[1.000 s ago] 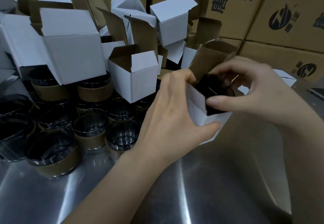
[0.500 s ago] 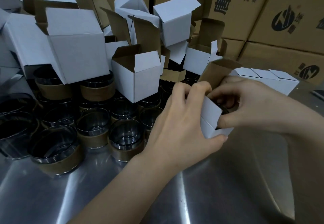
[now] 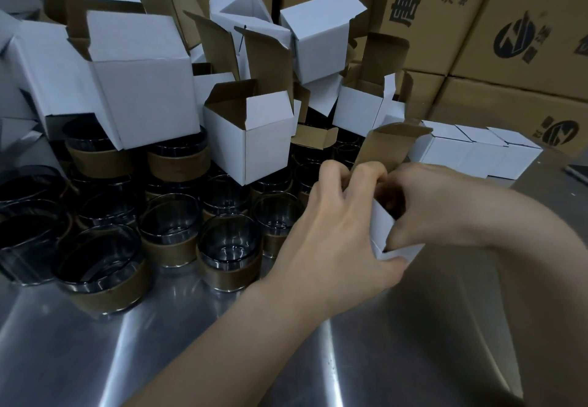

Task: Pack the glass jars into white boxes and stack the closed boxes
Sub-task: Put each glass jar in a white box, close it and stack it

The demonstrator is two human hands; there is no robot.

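Note:
A small white box (image 3: pixel 381 231) stands on the steel table between both hands, its brown-lined lid flap (image 3: pixel 388 145) upright. My left hand (image 3: pixel 337 234) grips the box's left side, thumb under its near corner. My right hand (image 3: pixel 445 212) curls over the open top, fingers on the near and side flaps; the jar inside is hidden. Several dark glass jars with brown bands (image 3: pixel 227 257) stand to the left. Three closed white boxes (image 3: pixel 477 152) sit in a row behind my hands.
A heap of open white boxes (image 3: pixel 146 88) lies over the jars at the back left. Big brown cartons (image 3: pixel 477 24) wall off the back. The steel table (image 3: pixel 350 359) shows bare metal near me.
The box came down from a tilted, lifted pose onto the table. The dark jar, visible at its mouth before, has gone inside, and my right hand now covers the opening.

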